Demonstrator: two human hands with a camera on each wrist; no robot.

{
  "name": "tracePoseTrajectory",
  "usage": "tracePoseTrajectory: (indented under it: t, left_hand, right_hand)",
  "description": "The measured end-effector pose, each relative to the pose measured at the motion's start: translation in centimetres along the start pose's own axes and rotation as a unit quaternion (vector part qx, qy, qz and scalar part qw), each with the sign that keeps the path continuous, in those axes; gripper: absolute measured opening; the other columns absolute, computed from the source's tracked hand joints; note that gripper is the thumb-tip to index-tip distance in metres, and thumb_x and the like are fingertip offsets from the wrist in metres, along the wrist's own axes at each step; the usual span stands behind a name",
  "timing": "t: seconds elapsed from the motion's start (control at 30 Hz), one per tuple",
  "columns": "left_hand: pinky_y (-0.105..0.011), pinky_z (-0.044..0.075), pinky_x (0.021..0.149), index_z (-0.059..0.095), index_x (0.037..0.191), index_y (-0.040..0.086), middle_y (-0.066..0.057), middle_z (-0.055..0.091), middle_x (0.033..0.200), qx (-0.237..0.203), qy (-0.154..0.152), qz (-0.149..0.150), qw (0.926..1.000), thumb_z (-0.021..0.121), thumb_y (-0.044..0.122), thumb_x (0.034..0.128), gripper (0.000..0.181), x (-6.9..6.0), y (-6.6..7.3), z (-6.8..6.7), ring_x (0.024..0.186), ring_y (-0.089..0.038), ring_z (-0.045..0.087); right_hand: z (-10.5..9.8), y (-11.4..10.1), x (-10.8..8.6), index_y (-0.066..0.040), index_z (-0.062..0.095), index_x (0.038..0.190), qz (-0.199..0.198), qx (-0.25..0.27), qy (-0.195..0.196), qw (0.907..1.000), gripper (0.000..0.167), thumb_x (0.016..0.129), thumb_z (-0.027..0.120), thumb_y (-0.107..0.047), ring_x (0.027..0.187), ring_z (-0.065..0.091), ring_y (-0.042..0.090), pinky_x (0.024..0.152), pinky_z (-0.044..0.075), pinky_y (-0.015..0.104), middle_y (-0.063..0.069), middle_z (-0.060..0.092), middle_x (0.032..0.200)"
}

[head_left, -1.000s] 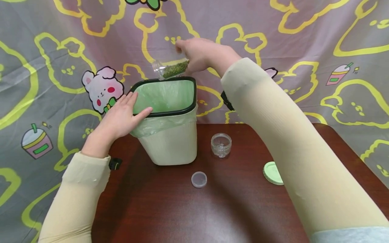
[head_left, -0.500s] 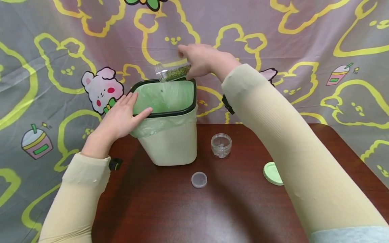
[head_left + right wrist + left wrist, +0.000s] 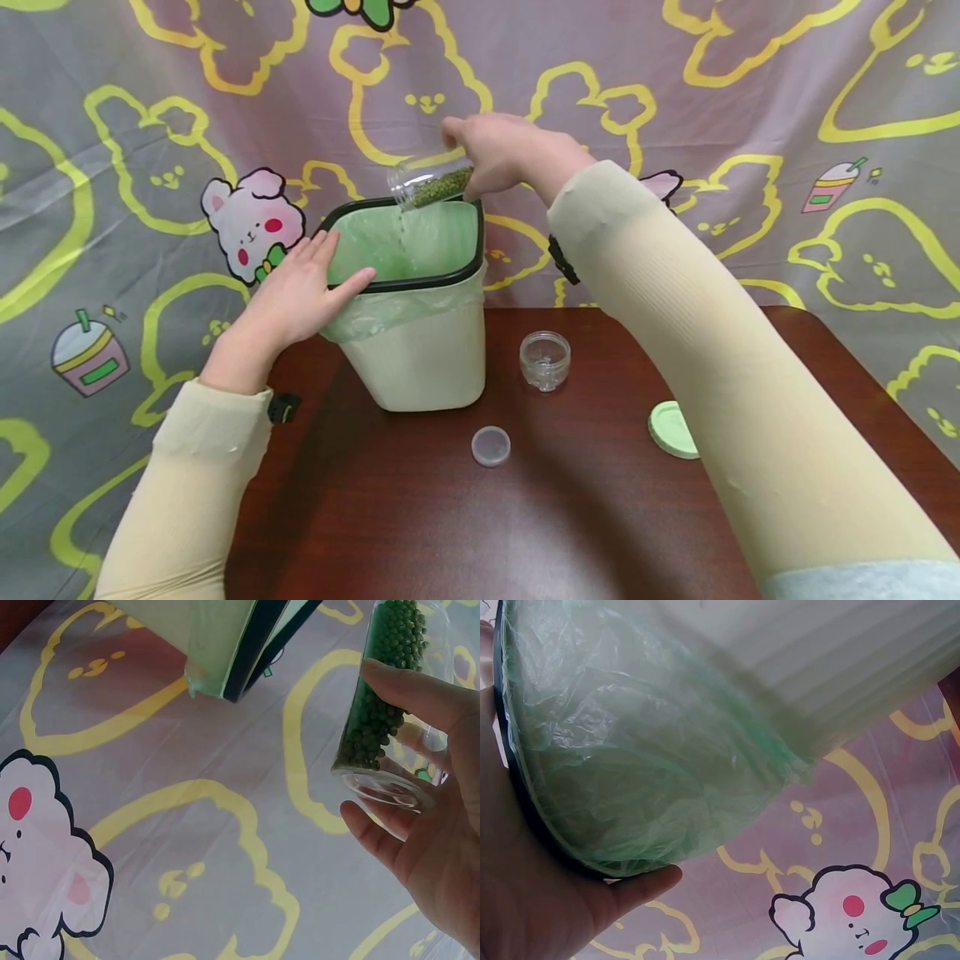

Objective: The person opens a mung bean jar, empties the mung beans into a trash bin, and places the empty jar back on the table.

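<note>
My right hand (image 3: 498,154) grips a clear plastic jar (image 3: 405,182) on its side above the bin, the mouth tipped slightly down to the left. Small green mung beans (image 3: 442,188) fill the lower side of the jar, and a few drop from its mouth into the bin. In the right wrist view, thumb and fingers hold the jar near its base. The white trash bin (image 3: 427,358) has a black rim and a green bag liner (image 3: 442,237). Across the rim's left side rests my left hand (image 3: 296,287), its fingers straight; the left wrist view shows the thumb against the liner.
Right of the bin stands a small clear container (image 3: 545,362). A translucent round lid (image 3: 491,447) lies in front on the brown table (image 3: 420,517). Farther right, a pale green lid (image 3: 672,429) is partly hidden by my right sleeve. A patterned cloth (image 3: 712,83) hangs behind.
The right hand and jar have come down a little and slightly right. Mung beans now fall from the jar's mouth into the bin. The left hand stays in place.
</note>
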State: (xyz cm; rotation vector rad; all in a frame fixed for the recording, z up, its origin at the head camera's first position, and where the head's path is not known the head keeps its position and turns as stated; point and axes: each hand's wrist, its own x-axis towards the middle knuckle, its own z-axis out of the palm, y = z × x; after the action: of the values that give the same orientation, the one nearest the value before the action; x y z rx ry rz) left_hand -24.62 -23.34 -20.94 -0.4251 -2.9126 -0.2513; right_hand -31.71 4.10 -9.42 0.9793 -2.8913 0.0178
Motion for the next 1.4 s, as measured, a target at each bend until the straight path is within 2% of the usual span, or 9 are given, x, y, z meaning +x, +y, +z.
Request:
tracePoseTrajectory:
  t: [0.2,0.4,0.57,0.73,1.0,1.17,1.27,1.33,1.4]
  left_hand:
    - [-0.053,0.008,0.114,0.013,0.153,-0.004,-0.028,0.013,0.156,-0.001,0.001,0.000,1.0000,0.033,0.070,0.0934,0.097,0.0,0.1,0.0,0.144,-0.042,0.007]
    - [-0.054,0.008,0.114,0.010,0.154,-0.002,-0.027,0.010,0.157,-0.003,-0.009,-0.009,0.9999,0.032,0.071,0.0928,0.098,-0.1,0.2,-0.1,0.145,-0.041,0.005]
    - [-0.054,0.008,0.114,0.010,0.154,-0.002,-0.027,0.011,0.157,-0.005,-0.010,-0.012,0.9999,0.032,0.071,0.0925,0.098,-0.2,0.2,-0.2,0.144,-0.041,0.006]
    - [-0.054,0.008,0.114,0.011,0.153,-0.002,-0.027,0.012,0.157,-0.006,-0.009,-0.010,0.9999,0.033,0.071,0.0925,0.098,-0.2,0.1,-0.1,0.144,-0.042,0.007]
    - [-0.054,0.009,0.114,0.012,0.153,-0.003,-0.027,0.012,0.157,-0.001,-0.004,-0.009,0.9999,0.033,0.071,0.0928,0.098,-0.1,0.1,-0.2,0.144,-0.042,0.008]
    - [-0.054,0.009,0.114,0.012,0.153,-0.003,-0.027,0.012,0.157,-0.002,-0.007,-0.009,0.9999,0.032,0.071,0.0928,0.098,-0.1,0.2,-0.2,0.144,-0.042,0.007]
    - [-0.054,0.009,0.114,0.011,0.153,-0.003,-0.028,0.012,0.157,-0.002,-0.009,-0.009,0.9999,0.032,0.071,0.0930,0.098,-0.1,0.2,-0.2,0.144,-0.042,0.007]
    - [-0.054,0.009,0.114,0.012,0.153,-0.004,-0.028,0.012,0.157,-0.003,-0.008,-0.008,0.9999,0.031,0.071,0.0932,0.097,-0.1,0.2,-0.2,0.144,-0.042,0.007]
    - [-0.054,0.009,0.114,0.012,0.153,-0.004,-0.028,0.012,0.156,-0.003,-0.007,-0.008,0.9999,0.032,0.070,0.0933,0.097,-0.1,0.2,-0.2,0.144,-0.042,0.007]
  right_hand:
    - [0.0,0.1,0.0,-0.006,0.036,0.141,0.002,-0.002,0.000,1.0000,0.066,0.086,0.070,-0.023,0.112,0.049,0.031,0.098,0.039,0.045,0.013,0.050,0.133]
    - [-0.7,0.0,-0.1,-0.007,0.035,0.142,0.001,-0.010,0.030,0.9995,0.068,0.087,0.070,-0.027,0.113,0.049,0.030,0.095,0.040,0.046,0.013,0.050,0.132]
    - [-0.6,0.0,-0.1,-0.007,0.034,0.143,0.009,-0.015,0.007,0.9998,0.068,0.087,0.069,-0.023,0.110,0.046,0.031,0.094,0.039,0.047,0.014,0.049,0.133]
    - [-0.2,0.2,-0.2,-0.007,0.034,0.143,0.010,-0.003,0.003,0.9999,0.068,0.087,0.069,-0.022,0.108,0.046,0.030,0.093,0.039,0.045,0.014,0.050,0.131]
    - [-0.3,0.3,-0.1,-0.006,0.035,0.142,0.007,-0.009,-0.003,0.9999,0.068,0.086,0.070,-0.021,0.118,0.047,0.033,0.098,0.038,0.047,0.015,0.048,0.136]
    - [-0.8,0.0,-0.2,-0.007,0.035,0.143,0.005,-0.012,0.024,0.9996,0.068,0.086,0.069,-0.022,0.113,0.048,0.032,0.095,0.039,0.046,0.014,0.049,0.133]
    - [-1.2,-0.3,-0.1,-0.009,0.035,0.143,0.008,-0.027,0.044,0.9986,0.069,0.087,0.070,-0.030,0.111,0.047,0.031,0.092,0.040,0.045,0.012,0.050,0.132]
    - [-1.3,-0.5,0.0,-0.010,0.036,0.142,0.007,-0.047,0.040,0.9981,0.067,0.087,0.069,-0.030,0.113,0.047,0.032,0.092,0.040,0.047,0.013,0.049,0.133]
    - [-1.3,-0.7,0.1,-0.009,0.036,0.141,0.004,-0.060,0.031,0.9977,0.071,0.086,0.070,-0.037,0.115,0.046,0.033,0.094,0.040,0.048,0.013,0.048,0.135]
